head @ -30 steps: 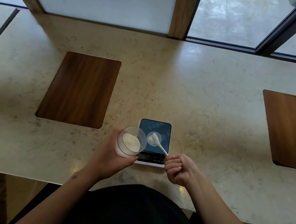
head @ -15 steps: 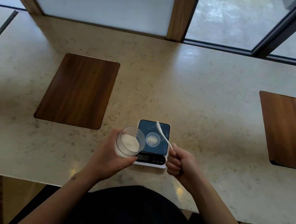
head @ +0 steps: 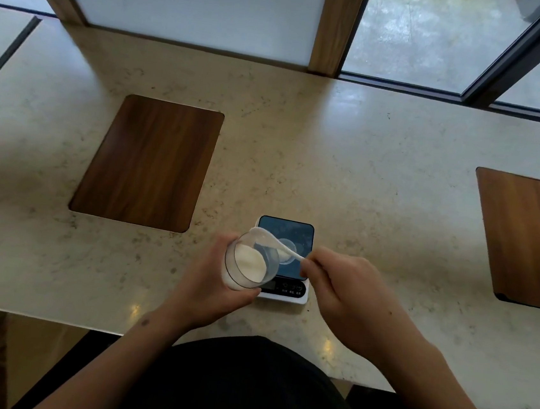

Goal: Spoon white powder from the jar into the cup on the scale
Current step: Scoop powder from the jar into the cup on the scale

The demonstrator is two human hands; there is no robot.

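The left hand (head: 210,284) was wrapped around the clear jar (head: 249,262), tilting it over the near-left corner of the scale (head: 284,259) on the counter (head: 363,187). The right hand (head: 343,285) pinched the white spoon (head: 274,243), its bowl reaching into the jar's mouth above the white powder (head: 250,263). The small cup (head: 287,256) sat on the scale's platform, just beside the jar.

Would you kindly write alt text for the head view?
A left hand tilts a clear jar of white powder while the right hand holds a white spoon at its mouth. Behind them a small cup sits on a scale on a stone counter.
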